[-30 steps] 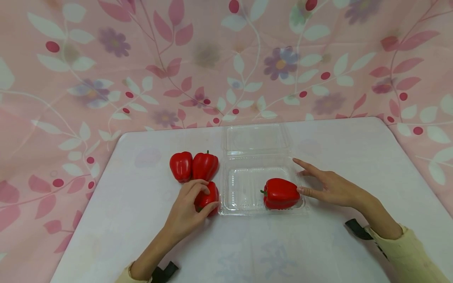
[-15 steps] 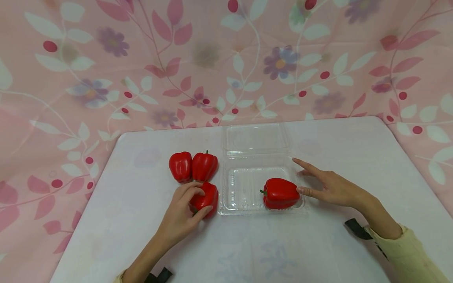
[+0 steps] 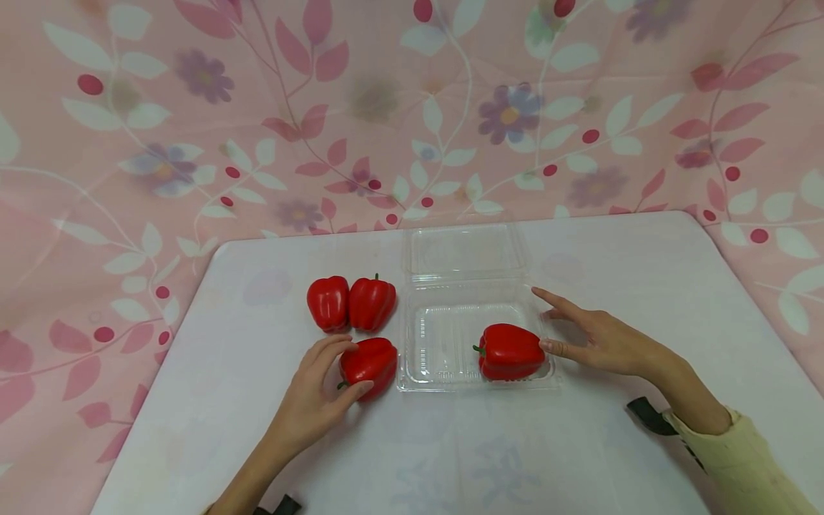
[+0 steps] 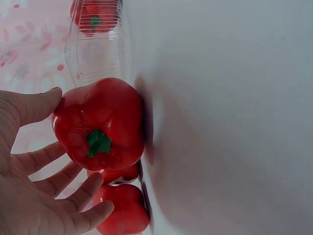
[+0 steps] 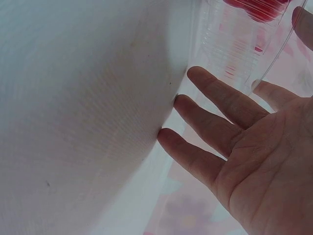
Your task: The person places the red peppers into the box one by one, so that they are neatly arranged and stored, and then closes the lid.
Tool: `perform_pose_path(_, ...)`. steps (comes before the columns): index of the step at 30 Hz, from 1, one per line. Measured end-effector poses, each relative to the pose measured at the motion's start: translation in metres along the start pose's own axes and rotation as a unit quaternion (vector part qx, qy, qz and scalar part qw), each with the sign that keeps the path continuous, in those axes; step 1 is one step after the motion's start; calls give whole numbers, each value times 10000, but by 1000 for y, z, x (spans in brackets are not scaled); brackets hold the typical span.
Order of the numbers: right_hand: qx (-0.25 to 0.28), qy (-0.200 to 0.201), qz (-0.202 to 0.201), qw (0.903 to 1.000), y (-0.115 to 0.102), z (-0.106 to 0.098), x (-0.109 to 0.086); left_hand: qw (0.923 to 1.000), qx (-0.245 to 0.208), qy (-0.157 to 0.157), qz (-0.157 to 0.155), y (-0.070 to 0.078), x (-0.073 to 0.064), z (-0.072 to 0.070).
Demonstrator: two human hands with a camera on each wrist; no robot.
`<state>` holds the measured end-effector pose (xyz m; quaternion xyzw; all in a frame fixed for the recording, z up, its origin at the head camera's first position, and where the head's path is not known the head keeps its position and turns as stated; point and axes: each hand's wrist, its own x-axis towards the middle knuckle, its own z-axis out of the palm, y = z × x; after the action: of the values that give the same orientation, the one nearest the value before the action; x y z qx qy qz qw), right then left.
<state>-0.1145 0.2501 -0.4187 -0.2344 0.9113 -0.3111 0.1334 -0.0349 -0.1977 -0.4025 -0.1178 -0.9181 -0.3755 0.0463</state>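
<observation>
A red bell pepper with a green stem lies on the table, just left of a clear plastic clamshell container. My left hand is around its left side, fingers spread and fairly straight; in the left wrist view the thumb tip is at the pepper's edge. Another bell pepper lies on its side in the right part of the container's base. My right hand is at the container's right edge, fingers extended, thumb near that pepper. In the right wrist view its fingertips touch the tabletop.
Two more red bell peppers stand side by side behind the left hand. The container's lid lies folded back toward the far table edge. A pink floral cloth hangs behind the white table.
My left hand has drawn back to the left and toward me, its fingers loosening from the near pepper, which now shows more of its surface. The right hand has stayed in place.
</observation>
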Motion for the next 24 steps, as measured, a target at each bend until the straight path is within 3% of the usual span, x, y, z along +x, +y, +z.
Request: perform_pose_path(24,-11,-16,-13,10000,-1,0,0,9995,-147,-206,-173,-7,-4,-4)
